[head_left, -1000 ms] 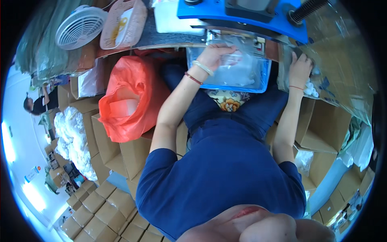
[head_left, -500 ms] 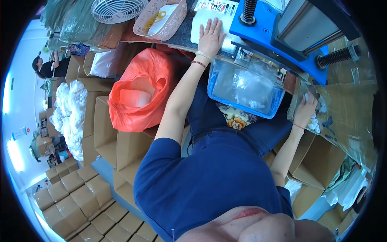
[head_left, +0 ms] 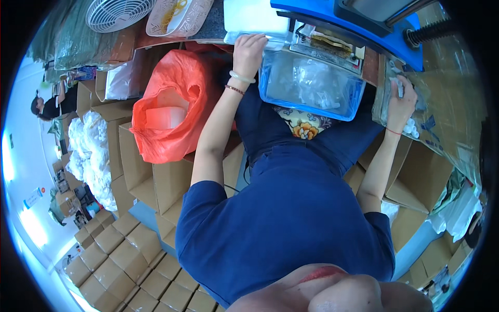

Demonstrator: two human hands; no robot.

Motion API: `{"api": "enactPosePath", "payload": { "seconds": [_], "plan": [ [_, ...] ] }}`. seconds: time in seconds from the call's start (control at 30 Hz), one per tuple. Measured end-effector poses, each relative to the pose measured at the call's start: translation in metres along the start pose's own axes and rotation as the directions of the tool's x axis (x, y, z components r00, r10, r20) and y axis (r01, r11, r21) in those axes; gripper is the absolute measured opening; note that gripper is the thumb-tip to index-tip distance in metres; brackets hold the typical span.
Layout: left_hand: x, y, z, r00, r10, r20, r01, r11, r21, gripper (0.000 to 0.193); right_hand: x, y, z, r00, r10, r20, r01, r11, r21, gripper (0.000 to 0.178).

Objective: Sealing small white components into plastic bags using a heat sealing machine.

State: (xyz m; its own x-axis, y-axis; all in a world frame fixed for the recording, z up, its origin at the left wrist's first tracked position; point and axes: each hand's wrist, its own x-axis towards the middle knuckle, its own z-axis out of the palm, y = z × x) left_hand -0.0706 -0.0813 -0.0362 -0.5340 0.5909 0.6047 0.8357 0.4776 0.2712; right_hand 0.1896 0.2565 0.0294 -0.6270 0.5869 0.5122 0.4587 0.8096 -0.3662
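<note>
Over the blue tray (head_left: pixel 306 111) the room is free; far, the blue machine (head_left: pixel 358 31) blocks; left, the red bag (head_left: pixel 169 88) stands.

Flat, whitish plastic sheets (head_left: pixel 255 16) lie on the surface (head_left: pixel 213 27); a small white piece (head_left: pixel 399 89) sits in the right hand (head_left: pixel 402 104).

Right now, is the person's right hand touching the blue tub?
Apart. The head view shows the right hand off to the right of the blue tub, with dark trousers visible between.
</note>
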Motion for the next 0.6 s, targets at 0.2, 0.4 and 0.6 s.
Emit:
{"api": "enactPosePath", "payload": {
  "seconds": [0.2,0.4,0.6],
  "plan": [
    [0.007,0.061,-0.044,0.867,-0.407,0.287,0.498,0.696,-0.517,0.018,-0.03,-0.094,-0.033,0.92,0.079,0.383,-0.289,0.798,0.529,0.022],
    [0.027,0.113,-0.066,0.765,-0.335,0.55,0.641,0.468,-0.608,0.019,-0.007,-0.145,-0.043,0.945,-0.172,0.277,-0.099,0.658,0.746,0.026],
    [0.038,0.125,-0.067,0.734,-0.186,0.653,0.66,0.427,-0.619,0.021,0.012,-0.141,-0.047,0.913,-0.328,0.243,0.086,0.735,0.673,0.022]
  ]
}}
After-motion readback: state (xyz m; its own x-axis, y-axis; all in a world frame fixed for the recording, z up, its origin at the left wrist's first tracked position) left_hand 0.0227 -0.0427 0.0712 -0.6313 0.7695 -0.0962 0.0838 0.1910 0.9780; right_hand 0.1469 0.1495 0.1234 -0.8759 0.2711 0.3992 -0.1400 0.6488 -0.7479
